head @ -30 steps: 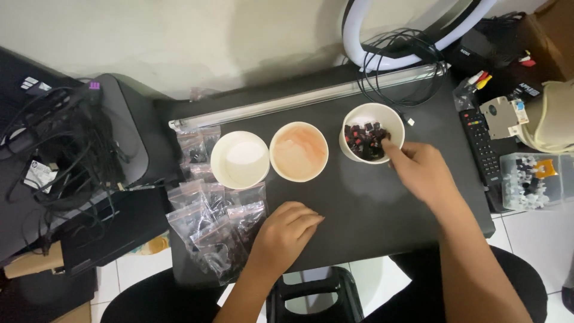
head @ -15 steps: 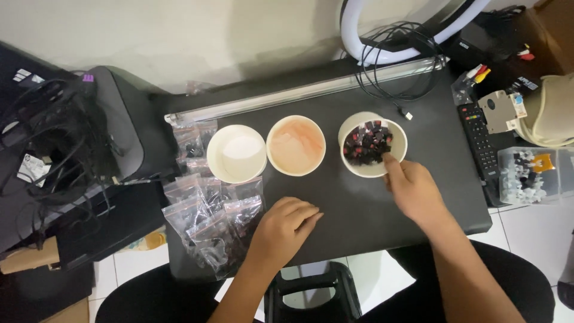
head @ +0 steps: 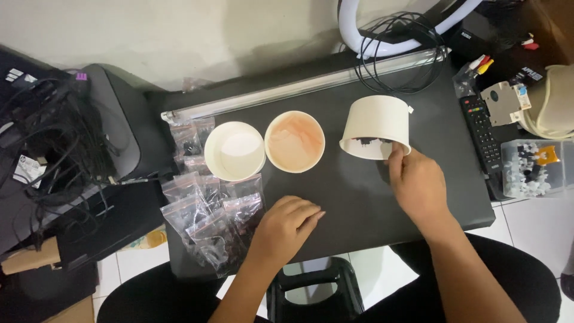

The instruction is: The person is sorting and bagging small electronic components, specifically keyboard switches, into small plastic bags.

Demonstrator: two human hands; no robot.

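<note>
**Cup tipped on its side**

The right hand point(head: 418, 182) grips the rim of a white paper cup point(head: 376, 125), tilting it over on the dark surface point(head: 353, 197), small dark pieces showing at its mouth. The left hand point(head: 287, 227) rests loosely curled, empty, beside small plastic bags point(head: 209, 215).

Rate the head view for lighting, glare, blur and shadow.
Head view: soft even light, sharp overall; mild glare on the ring light and white floor tiles; the tilted paper bowl in the right hand shades its dark contents; the black mat shows little detail.
</note>
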